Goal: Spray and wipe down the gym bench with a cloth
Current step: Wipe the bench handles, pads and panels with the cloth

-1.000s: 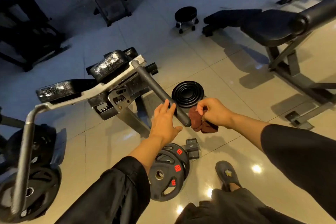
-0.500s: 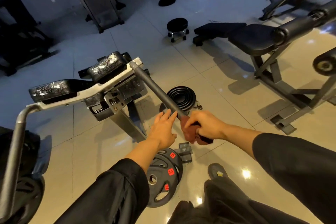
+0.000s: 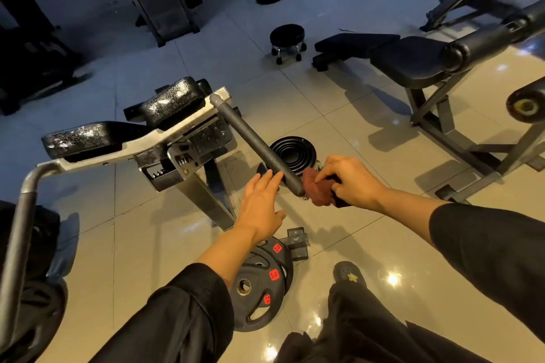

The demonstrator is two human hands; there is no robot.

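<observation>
A gym bench (image 3: 88,140) with two black, wet-looking pads on a silver frame stands at the left. A dark grey handle bar (image 3: 253,146) runs from its frame down toward me. My left hand (image 3: 259,208) is open, with straight fingertips touching the bar near its lower end. My right hand (image 3: 349,181) grips a bunched dark red cloth (image 3: 317,193) against the end of the bar. No spray bottle is in view.
Black weight plates (image 3: 259,286) with red labels lean by the bench's foot. A round black ribbed disc (image 3: 293,152) lies on the tiles beyond the bar. Another black bench (image 3: 413,63) stands at the right, a small wheeled stool (image 3: 287,37) farther back.
My right hand closed the cloth over the bar's lower end, then slid it back to the tip. My left hand stays at the bar. The view shifted slightly.
</observation>
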